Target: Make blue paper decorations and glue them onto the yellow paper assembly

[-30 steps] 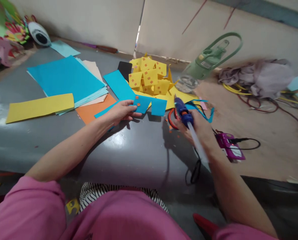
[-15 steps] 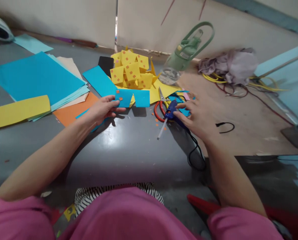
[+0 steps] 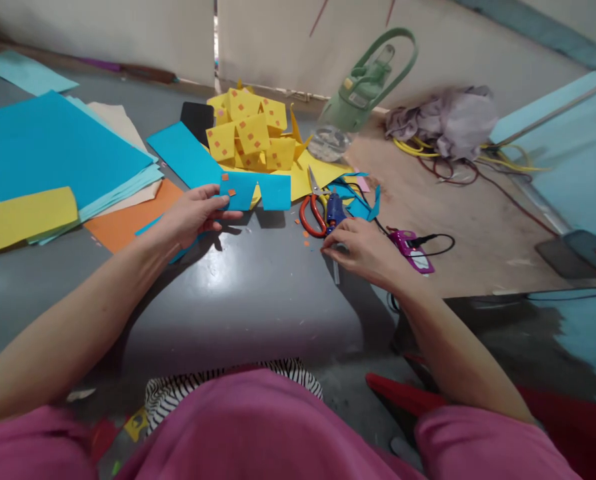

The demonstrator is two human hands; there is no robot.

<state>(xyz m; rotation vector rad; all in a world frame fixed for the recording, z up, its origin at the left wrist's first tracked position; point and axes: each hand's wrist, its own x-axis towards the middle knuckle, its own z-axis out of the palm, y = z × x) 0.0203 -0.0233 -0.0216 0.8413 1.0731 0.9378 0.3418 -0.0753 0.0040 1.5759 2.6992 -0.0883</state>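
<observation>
My left hand (image 3: 191,215) pinches the left end of a blue paper cut-out (image 3: 256,190) dotted with small orange squares, holding it just above the grey table (image 3: 258,300). My right hand (image 3: 365,250) rests on the table with its fingers curled in a pinch near tiny orange paper bits (image 3: 305,235); what it pinches is too small to make out. The blue glue gun (image 3: 335,208) lies on the table just beyond that hand, beside red-handled scissors (image 3: 312,212). A heap of yellow squares with orange dots (image 3: 251,137) sits behind the cut-out.
Sheets of blue paper (image 3: 48,150), a yellow strip (image 3: 23,217) and an orange sheet (image 3: 128,223) lie at the left. A green water jug (image 3: 363,93), a grey cloth (image 3: 443,120) on yellow cables and a purple device (image 3: 412,245) are at the right.
My right hand held the glue gun up, then laid it down by the scissors and drew back toward me into a pinch on the table. The left hand kept hold of the blue cut-out.
</observation>
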